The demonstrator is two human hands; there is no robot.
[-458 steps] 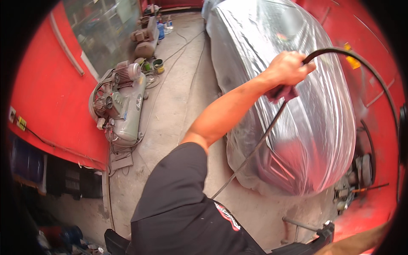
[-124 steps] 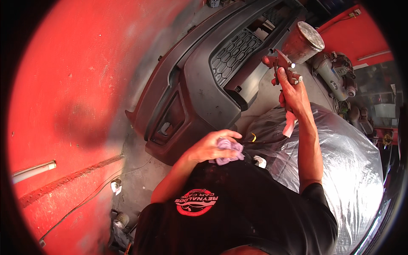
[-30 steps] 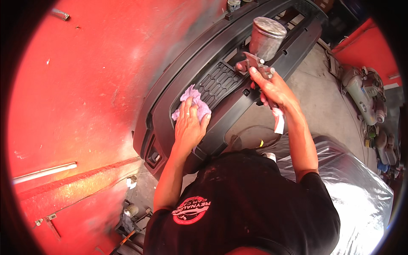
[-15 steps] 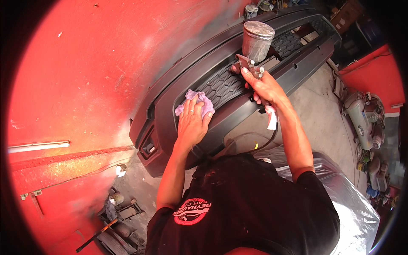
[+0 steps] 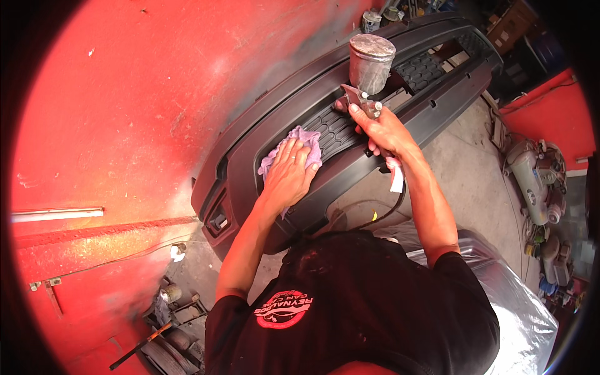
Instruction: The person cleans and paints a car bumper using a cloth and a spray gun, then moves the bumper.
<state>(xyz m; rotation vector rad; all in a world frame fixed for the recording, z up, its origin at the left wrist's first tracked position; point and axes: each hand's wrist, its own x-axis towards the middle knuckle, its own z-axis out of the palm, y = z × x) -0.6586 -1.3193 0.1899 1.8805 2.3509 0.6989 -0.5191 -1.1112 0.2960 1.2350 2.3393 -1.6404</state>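
A dark grey car bumper (image 5: 347, 181) with honeycomb grille sections stretches diagonally in front of me. My left hand (image 5: 289, 177) presses a crumpled purple cloth (image 5: 310, 141) against the left end of the grille, its fingers lying over the fabric. In my right hand (image 5: 389, 134) is a paint spray gun (image 5: 357, 97), gripped by the handle above the bumper. A stained metal cup (image 5: 372, 65) sits upright on the gun. White wrapping shows low on the handle, and a dark hose (image 5: 395, 205) runs down from it. The trigger fingers are partly hidden.
A red wall (image 5: 125, 112) rises behind the bumper and to the left. Shiny plastic sheeting (image 5: 500, 294) covers something at the lower right. An air compressor (image 5: 528, 181) stands at the right. Tools and wheel-like parts (image 5: 172, 353) lie at the lower left; cans (image 5: 371, 22) stand at the back.
My left hand and the cloth have shifted slightly right along the grille, and the cloth is more spread out. The spray gun in my right hand has moved a little left.
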